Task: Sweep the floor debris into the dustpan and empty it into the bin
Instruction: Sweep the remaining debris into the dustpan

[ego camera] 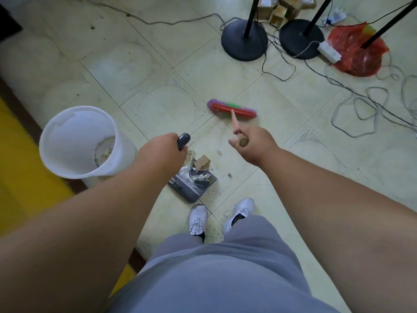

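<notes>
At the top of a dark handle (184,141), the person's left hand (162,152) is clenched, and the handle runs down to a grey dustpan (191,188) resting on the pale tiled floor (158,71) just ahead of two white trainers (198,220). Scraps of cardboard, clear plastic and white bits, the debris (198,170), lie heaped at the pan's mouth, some on its ridged surface and some spilling onto the tile; a few small crumbs sit loose just to the right. The right hand (250,145) is wrapped around the end of a wooden broom handle (234,122), forefinger partly extended, and the handle slopes away to a red broom head (232,110) with purple and green bristles, which sits on the floor well beyond the pan. To the left of the left hand stands a white bin (76,143), upright and open, with some rubbish visible at its bottom. Farther off to the right, two black round stand bases (244,41), a red plastic bag (358,50), a white power strip (329,50) and tangled cables (361,107) crowd the floor.
</notes>
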The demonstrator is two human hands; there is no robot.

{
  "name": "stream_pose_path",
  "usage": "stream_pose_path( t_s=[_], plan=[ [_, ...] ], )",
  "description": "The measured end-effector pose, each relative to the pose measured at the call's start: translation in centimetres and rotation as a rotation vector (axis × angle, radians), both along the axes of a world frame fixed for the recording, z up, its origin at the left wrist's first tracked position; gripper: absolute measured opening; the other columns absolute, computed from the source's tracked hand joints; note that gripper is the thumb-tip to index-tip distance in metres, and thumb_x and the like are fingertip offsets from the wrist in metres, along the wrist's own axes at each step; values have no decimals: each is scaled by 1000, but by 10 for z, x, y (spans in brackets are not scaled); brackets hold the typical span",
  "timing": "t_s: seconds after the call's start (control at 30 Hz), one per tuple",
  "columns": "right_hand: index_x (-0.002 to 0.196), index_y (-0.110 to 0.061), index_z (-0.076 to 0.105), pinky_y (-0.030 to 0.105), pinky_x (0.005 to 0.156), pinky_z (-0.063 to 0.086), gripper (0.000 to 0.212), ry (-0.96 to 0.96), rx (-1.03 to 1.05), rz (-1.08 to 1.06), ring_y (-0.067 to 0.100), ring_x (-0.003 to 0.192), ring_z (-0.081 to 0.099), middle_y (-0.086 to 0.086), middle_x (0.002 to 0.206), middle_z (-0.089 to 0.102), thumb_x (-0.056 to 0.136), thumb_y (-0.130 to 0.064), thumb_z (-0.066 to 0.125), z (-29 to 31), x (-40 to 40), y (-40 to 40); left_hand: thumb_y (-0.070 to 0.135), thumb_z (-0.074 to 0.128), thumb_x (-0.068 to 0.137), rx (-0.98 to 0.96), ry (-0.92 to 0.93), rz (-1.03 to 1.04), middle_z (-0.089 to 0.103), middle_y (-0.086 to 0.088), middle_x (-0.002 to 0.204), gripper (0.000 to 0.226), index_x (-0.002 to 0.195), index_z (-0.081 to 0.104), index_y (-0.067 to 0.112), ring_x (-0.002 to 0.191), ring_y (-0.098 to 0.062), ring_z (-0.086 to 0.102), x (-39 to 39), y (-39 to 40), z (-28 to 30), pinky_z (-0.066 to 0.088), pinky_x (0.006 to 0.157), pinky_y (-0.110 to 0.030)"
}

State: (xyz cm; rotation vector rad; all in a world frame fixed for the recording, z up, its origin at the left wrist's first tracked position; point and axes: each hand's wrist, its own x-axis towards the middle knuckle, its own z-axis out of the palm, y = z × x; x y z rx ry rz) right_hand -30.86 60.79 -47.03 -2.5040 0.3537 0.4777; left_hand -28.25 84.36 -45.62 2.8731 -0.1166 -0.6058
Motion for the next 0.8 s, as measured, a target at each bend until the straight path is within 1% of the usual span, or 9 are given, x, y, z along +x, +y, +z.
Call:
stream_pose_path(
  t_s=[0.07,0.17,0.27,0.33,0.4,0.5,0.63,0.7,0.8],
  plan=[
    [119,-19,63,26,82,47,35,-19,-20,36,23,101,60,5,112,66,90,-39,62,10,-3,4,39,44,93,0,-2,-7,55,-3,68,31,69,38,20,60,-27,56,1,0,0,38,54,-28],
    [110,-22,68,26,81,50,26,-53,-5,20,21,95,62,1,104,69,89,-37,62,34,-4,9,38,44,94,7,-14,-12,55,-2,68,28,72,41,21,63,-27,55,4,-3,2,35,54,-28],
    [96,-25,70,23,66,44,16,-92,-29,69,19,78,58,-3,84,66,85,-33,61,59,-11,17,38,45,94,14,-12,-20,54,-1,69,24,78,45,21,65,-26,53,7,-4,4,34,54,-28],
    [88,-21,70,24,60,41,18,-127,-19,88,19,70,55,-2,73,63,84,-36,61,73,-17,28,39,45,95,4,-13,-31,53,0,69,23,82,48,20,65,-24,53,8,-6,5,35,55,-28],
    [84,-18,70,26,61,45,23,-152,38,68,20,70,56,1,73,65,84,-40,63,83,-23,36,40,43,96,-5,-17,-48,54,-1,70,25,85,49,19,61,-21,52,9,-8,6,35,53,-27],
    [84,-17,71,26,63,47,21,-170,109,20,20,70,57,1,73,65,82,-37,64,95,-28,39,40,42,97,-14,-12,-70,54,-1,70,25,84,49,19,58,-19,50,9,-10,8,35,53,-28],
    [81,-20,71,21,57,38,10,-227,138,-85,9,57,48,-9,62,55,82,-24,63,107,-23,21,40,47,94,-11,-8,-68,55,-1,70,22,85,50,21,61,-21,53,9,-7,9,37,55,-28],
    [79,-21,71,19,56,37,10,-252,113,-113,7,55,47,-10,61,54,83,-21,62,111,-18,12,40,47,94,-4,1,-73,56,-1,70,22,85,50,20,61,-20,53,9,-4,9,38,55,-28],
    [81,-18,71,24,57,45,12,-287,81,-123,14,60,52,-2,68,61,83,-23,61,113,-9,6,37,45,95,20,13,-108,56,-2,69,22,84,49,19,61,-23,55,9,-1,12,39,55,-27]
  ],
)
